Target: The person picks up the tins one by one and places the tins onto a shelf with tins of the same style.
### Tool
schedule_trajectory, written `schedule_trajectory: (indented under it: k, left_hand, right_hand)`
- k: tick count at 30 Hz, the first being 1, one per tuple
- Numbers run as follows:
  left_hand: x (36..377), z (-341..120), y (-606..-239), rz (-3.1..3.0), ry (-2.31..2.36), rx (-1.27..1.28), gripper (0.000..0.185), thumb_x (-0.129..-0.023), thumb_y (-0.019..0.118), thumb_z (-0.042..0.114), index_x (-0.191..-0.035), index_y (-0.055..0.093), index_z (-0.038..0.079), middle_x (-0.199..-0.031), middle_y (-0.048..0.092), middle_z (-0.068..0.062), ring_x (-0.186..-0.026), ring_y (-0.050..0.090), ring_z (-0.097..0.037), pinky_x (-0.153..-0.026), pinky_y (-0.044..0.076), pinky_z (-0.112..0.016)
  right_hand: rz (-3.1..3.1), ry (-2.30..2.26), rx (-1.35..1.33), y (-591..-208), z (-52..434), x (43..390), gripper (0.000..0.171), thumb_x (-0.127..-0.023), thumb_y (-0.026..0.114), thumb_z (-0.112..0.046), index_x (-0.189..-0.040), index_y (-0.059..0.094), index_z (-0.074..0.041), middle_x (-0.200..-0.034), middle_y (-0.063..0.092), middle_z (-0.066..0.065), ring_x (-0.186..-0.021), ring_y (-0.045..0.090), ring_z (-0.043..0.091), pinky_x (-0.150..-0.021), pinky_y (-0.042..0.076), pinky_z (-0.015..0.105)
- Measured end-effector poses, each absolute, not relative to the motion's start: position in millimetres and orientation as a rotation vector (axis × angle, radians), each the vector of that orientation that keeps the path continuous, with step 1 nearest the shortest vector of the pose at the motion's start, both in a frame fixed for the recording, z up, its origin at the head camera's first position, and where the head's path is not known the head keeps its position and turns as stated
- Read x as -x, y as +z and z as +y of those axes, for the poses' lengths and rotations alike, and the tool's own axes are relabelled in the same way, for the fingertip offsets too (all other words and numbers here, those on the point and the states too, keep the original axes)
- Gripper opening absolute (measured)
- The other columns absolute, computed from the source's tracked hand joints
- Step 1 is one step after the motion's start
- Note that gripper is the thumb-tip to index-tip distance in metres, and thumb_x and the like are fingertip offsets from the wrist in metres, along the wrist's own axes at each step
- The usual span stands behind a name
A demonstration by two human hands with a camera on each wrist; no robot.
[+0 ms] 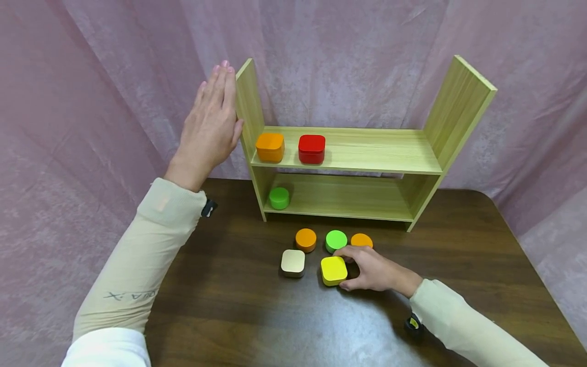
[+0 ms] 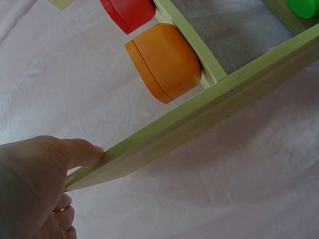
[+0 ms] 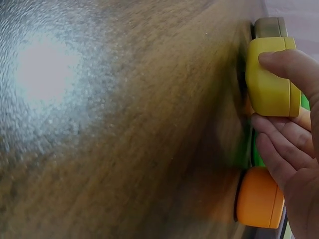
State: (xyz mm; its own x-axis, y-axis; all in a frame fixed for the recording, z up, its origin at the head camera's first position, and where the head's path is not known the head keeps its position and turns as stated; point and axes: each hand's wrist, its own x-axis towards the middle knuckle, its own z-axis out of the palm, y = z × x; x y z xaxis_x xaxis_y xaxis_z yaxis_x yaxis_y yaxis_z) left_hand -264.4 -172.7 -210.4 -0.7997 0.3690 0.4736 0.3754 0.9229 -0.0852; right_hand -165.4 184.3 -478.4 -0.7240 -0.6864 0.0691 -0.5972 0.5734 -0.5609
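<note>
My right hand (image 1: 367,269) grips a yellow square box (image 1: 333,270) on the dark table, thumb on its near side and fingers on its far side; the right wrist view shows the yellow square box (image 3: 269,79) pinched the same way. My left hand (image 1: 212,116) is raised with straight fingers, its thumb (image 2: 82,151) touching the left side panel of the wooden shelf (image 1: 249,102). On the upper shelf sit an orange square box (image 1: 270,147) and a red square box (image 1: 312,149). A green round box (image 1: 279,198) stands on the lower shelf.
Around the yellow box lie a beige square box (image 1: 293,262), an orange round box (image 1: 305,239), a green round box (image 1: 336,240) and another orange round box (image 1: 362,240). Pink cloth hangs behind and on both sides. The table's right edge (image 1: 527,255) is near.
</note>
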Motion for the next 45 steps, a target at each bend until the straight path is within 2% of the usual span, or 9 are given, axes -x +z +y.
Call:
schedule_trajectory:
  k: [14, 24, 34, 45]
  left_hand:
    - [264, -170, -208, -2.581, -0.002, 0.541, 0.087, -0.107, 0.058, 0.019, -0.168, 0.001, -0.004, -0.179, 0.001, -0.018, -0.167, 0.008, -0.034, -0.136, 0.011, -0.051]
    - [263, -172, -211, -2.59, -0.015, 0.53, 0.087, -0.106, 0.058, 0.018, -0.168, 0.0, -0.003, -0.179, 0.0, -0.017, -0.167, 0.008, -0.035, -0.136, 0.01, -0.051]
    - [263, -171, -210, -2.582, -0.021, 0.537, 0.086, -0.106, 0.058, 0.018, -0.168, 0.002, -0.004, -0.178, 0.003, -0.018, -0.167, 0.008, -0.034, -0.136, 0.011, -0.051]
    - [263, -172, -210, -2.596, -0.018, 0.53, 0.086, -0.107, 0.058, 0.018, -0.168, 0.001, -0.004, -0.178, 0.001, -0.018, -0.167, 0.007, -0.034, -0.136, 0.01, -0.051]
  right_hand:
    - [2.639, -0.892, 1.137, -453, 192, 168, 0.06, -0.08, 0.092, -0.023, -0.131, 0.066, -0.004, -0.117, 0.072, 0.002, -0.1, 0.069, 0.016, -0.089, 0.064, 0.04]
    - [2.575, -0.941, 1.13, -426, 205, 170, 0.061, -0.081, 0.091, -0.019, -0.133, 0.064, -0.003, -0.128, 0.073, 0.008, -0.109, 0.074, 0.023, -0.091, 0.065, 0.036]
    - [2.661, -0.843, 1.16, -383, 213, 172, 0.058, -0.08, 0.093, -0.026, -0.13, 0.067, -0.015, -0.121, 0.074, -0.008, -0.102, 0.07, 0.009, -0.093, 0.064, 0.04]
    - [2.665, -0.845, 1.187, -338, 217, 177, 0.057, -0.08, 0.094, -0.026, -0.13, 0.068, -0.016, -0.12, 0.074, -0.012, -0.101, 0.072, 0.005, -0.095, 0.063, 0.036]
